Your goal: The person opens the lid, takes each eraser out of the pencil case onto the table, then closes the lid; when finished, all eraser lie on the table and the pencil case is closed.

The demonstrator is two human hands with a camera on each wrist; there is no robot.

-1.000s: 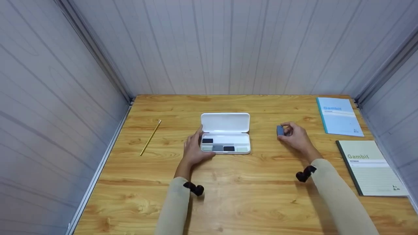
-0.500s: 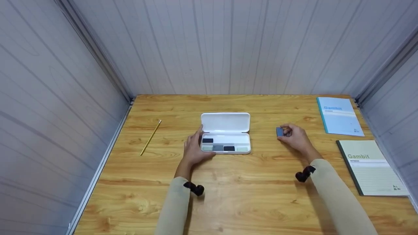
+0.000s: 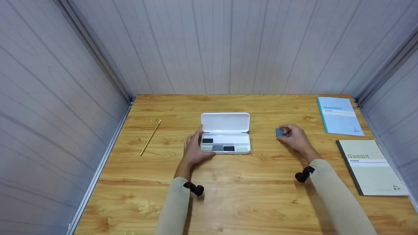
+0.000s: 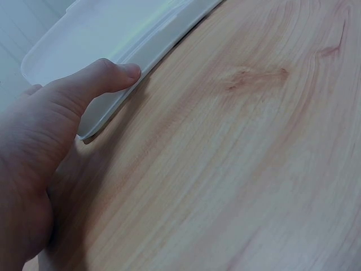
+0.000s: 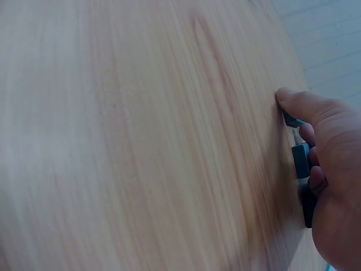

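An open white case (image 3: 226, 133) lies mid-table, lid back, with several dark and pale blocks (image 3: 217, 147) in its tray. My left hand (image 3: 195, 148) rests against the case's left end; in the left wrist view the thumb (image 4: 107, 76) presses the case's rim (image 4: 135, 62). To the right, my right hand (image 3: 292, 136) pinches a small grey-blue block (image 3: 279, 132) at the wooden table (image 3: 228, 192). In the right wrist view the fingers (image 5: 316, 141) curl round that block (image 5: 300, 161).
A yellow pencil (image 3: 150, 137) lies on the left of the table. A blue notebook (image 3: 338, 116) and a green notebook (image 3: 370, 167) lie at the right edge. Grey panel walls close in the table on three sides.
My right hand with the grey-blue block has dropped slightly toward the table and shifted a little left. The left hand and the case have not moved.
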